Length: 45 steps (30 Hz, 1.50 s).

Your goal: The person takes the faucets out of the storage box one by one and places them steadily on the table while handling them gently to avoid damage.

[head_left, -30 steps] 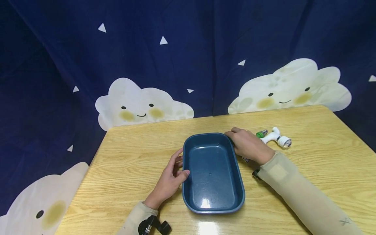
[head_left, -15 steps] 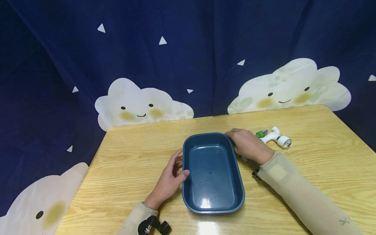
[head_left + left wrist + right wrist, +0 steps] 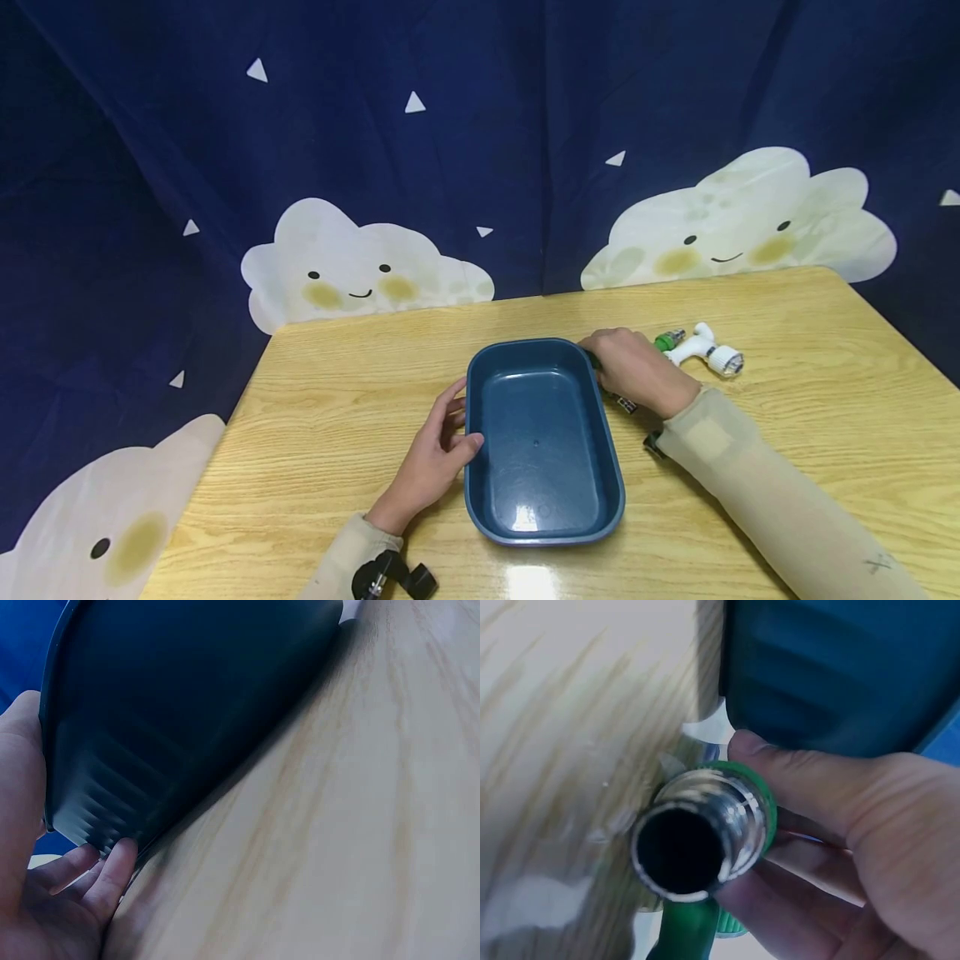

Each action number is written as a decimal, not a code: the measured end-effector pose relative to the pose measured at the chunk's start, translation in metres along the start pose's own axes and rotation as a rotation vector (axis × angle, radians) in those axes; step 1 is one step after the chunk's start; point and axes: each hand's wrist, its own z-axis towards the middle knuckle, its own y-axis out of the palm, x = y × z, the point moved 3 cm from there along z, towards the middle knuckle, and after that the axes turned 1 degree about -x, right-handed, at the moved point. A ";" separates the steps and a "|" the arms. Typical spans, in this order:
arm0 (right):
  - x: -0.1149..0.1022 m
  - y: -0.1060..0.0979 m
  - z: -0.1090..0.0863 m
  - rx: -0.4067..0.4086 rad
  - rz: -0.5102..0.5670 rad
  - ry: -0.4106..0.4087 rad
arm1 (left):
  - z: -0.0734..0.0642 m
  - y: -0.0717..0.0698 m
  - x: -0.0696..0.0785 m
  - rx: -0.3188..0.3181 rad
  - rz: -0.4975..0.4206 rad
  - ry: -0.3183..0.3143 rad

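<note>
A deep blue rectangular plastic tub (image 3: pixel 536 467) stands on the table, its inside bare. My left hand (image 3: pixel 429 462) holds its left side, thumb over the rim and fingers against the outer wall; in the left wrist view the fingertips (image 3: pixel 120 859) touch the ribbed side. Beyond the right rim, my right hand (image 3: pixel 637 367) grips a green tap with a metal threaded end (image 3: pixel 686 847), thumb on its green collar. In the head view only that metal end (image 3: pixel 626 405) shows clearly below the hand; the rest is mostly hidden by the fingers.
Right of the right hand lie a white tap (image 3: pixel 701 348) with a ribbed end and a green fitting with a metal tip (image 3: pixel 667 340). The wooden table (image 3: pixel 337 400) meets a dark blue curtain (image 3: pixel 480 150) with cloud prints at the back.
My right hand has shifted slightly right, away from the tub's rim, and more of the metal end shows beneath it. The left hand and tub stay in place.
</note>
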 end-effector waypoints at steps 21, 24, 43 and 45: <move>-0.001 0.000 -0.002 -0.016 -0.024 0.018 | 0.000 0.000 0.001 0.001 0.003 -0.009; -0.001 0.001 -0.001 -0.018 -0.021 0.029 | -0.001 0.000 0.001 0.001 0.002 -0.008; -0.001 0.003 -0.002 0.014 -0.032 0.061 | -0.001 -0.001 0.002 -0.006 0.008 0.012; -0.001 0.003 -0.002 0.017 -0.037 0.060 | -0.001 -0.001 0.001 -0.007 0.007 0.012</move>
